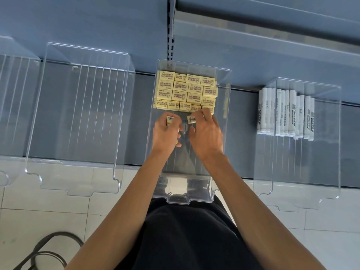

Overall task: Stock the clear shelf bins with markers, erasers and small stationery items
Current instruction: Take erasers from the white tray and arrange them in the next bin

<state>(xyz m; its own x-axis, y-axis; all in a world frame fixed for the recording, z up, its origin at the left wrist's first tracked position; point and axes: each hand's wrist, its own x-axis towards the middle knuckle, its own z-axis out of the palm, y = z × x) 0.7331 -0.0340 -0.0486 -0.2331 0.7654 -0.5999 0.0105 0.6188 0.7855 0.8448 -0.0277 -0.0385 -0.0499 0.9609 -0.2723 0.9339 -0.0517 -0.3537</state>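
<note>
- Erasers (185, 90) are sitting packed in rows against the back wall of the middle bin (178, 199), leaving its front floor free.
- Left hand (167, 133) is pinching a loose eraser (170, 120) and right hand (207, 133) a second eraser (191, 119), both just before the front row, probably to extend it.
</note>
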